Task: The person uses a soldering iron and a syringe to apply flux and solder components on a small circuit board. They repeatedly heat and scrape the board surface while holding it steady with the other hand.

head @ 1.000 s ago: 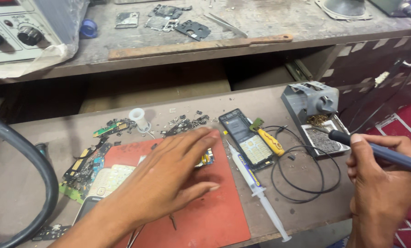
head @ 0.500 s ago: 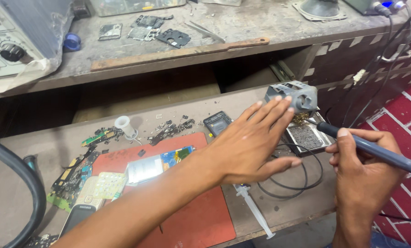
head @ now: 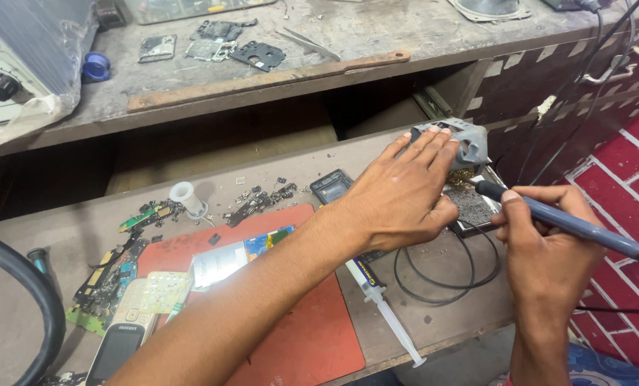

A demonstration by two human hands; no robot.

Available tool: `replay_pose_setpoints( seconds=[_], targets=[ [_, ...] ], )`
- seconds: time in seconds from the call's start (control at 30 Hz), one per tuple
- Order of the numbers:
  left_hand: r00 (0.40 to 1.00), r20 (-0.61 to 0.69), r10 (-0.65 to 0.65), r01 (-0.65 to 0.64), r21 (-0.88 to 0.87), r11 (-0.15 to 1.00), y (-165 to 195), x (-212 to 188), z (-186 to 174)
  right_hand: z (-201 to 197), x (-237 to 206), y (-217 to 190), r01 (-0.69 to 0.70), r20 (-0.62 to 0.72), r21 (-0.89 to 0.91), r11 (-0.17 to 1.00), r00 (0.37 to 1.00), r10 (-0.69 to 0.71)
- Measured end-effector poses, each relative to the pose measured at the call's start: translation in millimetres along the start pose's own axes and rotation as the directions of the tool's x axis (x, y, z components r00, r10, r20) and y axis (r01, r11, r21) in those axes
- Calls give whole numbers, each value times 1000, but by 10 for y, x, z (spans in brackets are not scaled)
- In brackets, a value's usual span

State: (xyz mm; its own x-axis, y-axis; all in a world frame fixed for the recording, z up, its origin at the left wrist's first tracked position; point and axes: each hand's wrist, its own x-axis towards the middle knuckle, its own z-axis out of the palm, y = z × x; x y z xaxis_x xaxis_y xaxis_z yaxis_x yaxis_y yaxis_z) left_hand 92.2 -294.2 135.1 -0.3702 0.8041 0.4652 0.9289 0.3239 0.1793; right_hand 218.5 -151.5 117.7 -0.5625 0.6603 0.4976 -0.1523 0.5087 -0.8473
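Observation:
My left hand (head: 399, 191) reaches across the bench, fingers spread, its fingertips resting on the grey soldering iron stand (head: 468, 140). My right hand (head: 541, 239) grips a blue-handled soldering iron (head: 576, 227), whose black tip end points at the stand's tray (head: 472, 207). Brass cleaning wool (head: 463, 176) shows just under the stand. A black coiled cable (head: 441, 275) lies below my left hand.
A red work mat (head: 312, 336) carries a bright circuit board (head: 239, 251). A syringe (head: 385, 312) lies by the mat's right edge. Phone parts, a keypad and a mobile phone (head: 116, 354) sit left. A small dark meter (head: 331, 186) lies behind my wrist. An upper shelf (head: 348, 36) holds boards and tweezers.
My left hand left the red mat and travelled right to the soldering iron stand, now touching it. The circuit board it covered is exposed. My right hand keeps holding the iron.

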Motion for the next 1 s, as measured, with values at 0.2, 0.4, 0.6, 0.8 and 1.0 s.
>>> replay_pose_setpoints(
  seconds=[0.2,0.4,0.6,0.8,1.0],
  targets=[
    [1000,14,-25,25,-30,999,25,23,10,5,-15,-32,-5,-60,27,1000,998,7],
    [1000,15,-19,19,-26,999,9,15,8,14,-7,24,6,-11,82,997,1000,-5],
    [1000,-8,-26,26,-33,999,27,38,42,64,-1,30,-55,13,88,995,998,54],
    [999,-36,-15,13,-39,999,22,23,51,11,-12,33,-28,-13,117,993,999,29],
    [999,-38,-28,27,-35,999,23,28,49,63,-31,52,20,26,71,997,999,-21]
  ],
)
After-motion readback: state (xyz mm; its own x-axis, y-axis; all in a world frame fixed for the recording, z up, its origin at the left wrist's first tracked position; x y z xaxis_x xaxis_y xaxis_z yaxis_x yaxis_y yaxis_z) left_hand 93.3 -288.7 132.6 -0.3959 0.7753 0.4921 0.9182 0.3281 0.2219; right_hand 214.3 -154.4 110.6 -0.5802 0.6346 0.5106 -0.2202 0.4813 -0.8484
